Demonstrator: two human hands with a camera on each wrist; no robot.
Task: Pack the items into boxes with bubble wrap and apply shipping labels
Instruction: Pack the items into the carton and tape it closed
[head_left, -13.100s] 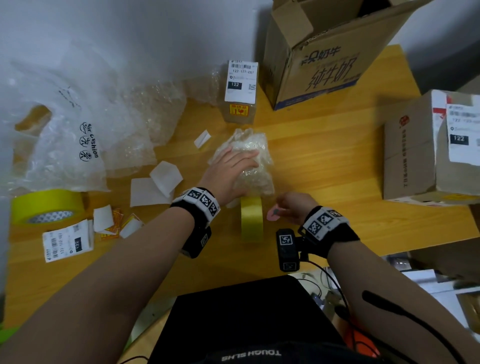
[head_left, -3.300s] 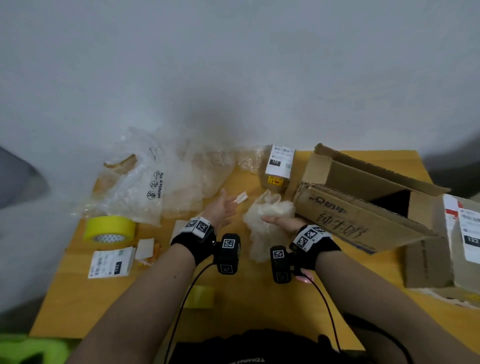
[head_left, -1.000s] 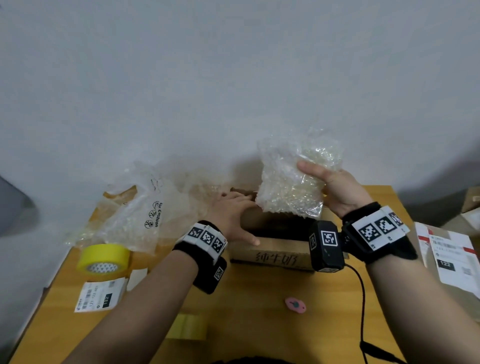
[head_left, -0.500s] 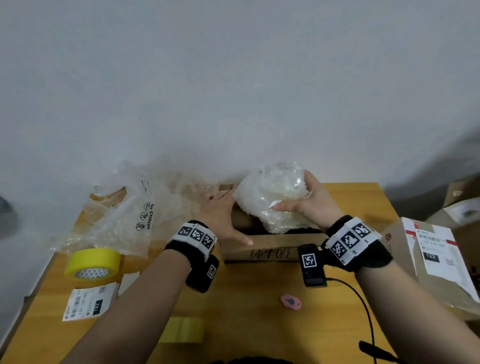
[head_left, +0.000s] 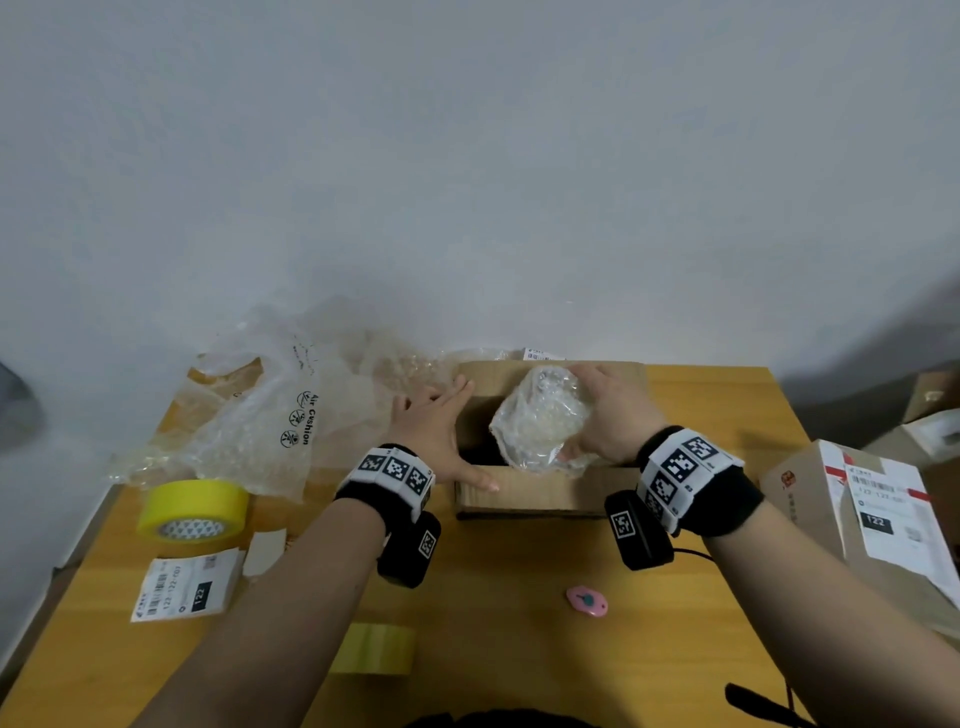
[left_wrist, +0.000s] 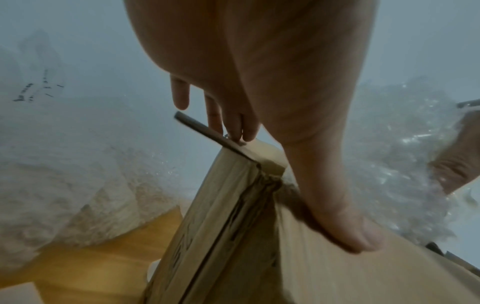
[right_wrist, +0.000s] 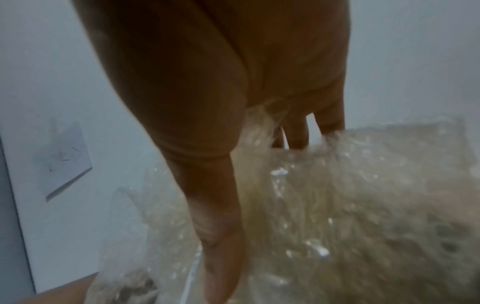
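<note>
An open cardboard box (head_left: 524, 496) stands on the wooden table (head_left: 498, 649) near the wall. My right hand (head_left: 608, 415) grips a bubble-wrapped bundle (head_left: 540, 421) and holds it in the box's opening. In the right wrist view the bundle (right_wrist: 350, 205) fills the lower right, with my thumb and fingers (right_wrist: 332, 121) curled on it. My left hand (head_left: 436, 431) lies with straight fingers along the box's left edge, thumb on the near wall. The left wrist view shows the thumb pressing the box (left_wrist: 233, 246) wall and fingers (left_wrist: 233, 123) on a flap.
A bag of air-cushion wrap (head_left: 270, 410) lies at the back left. A yellow tape roll (head_left: 192, 512), a shipping label (head_left: 187, 587), a clear tape roll (head_left: 376, 649) and a pink cutter (head_left: 587, 601) lie on the table. A labelled, sealed box (head_left: 872, 530) sits at the right.
My right hand has brought the wrapped bundle down from above the box into its opening. My left hand has stayed on the box's left edge.
</note>
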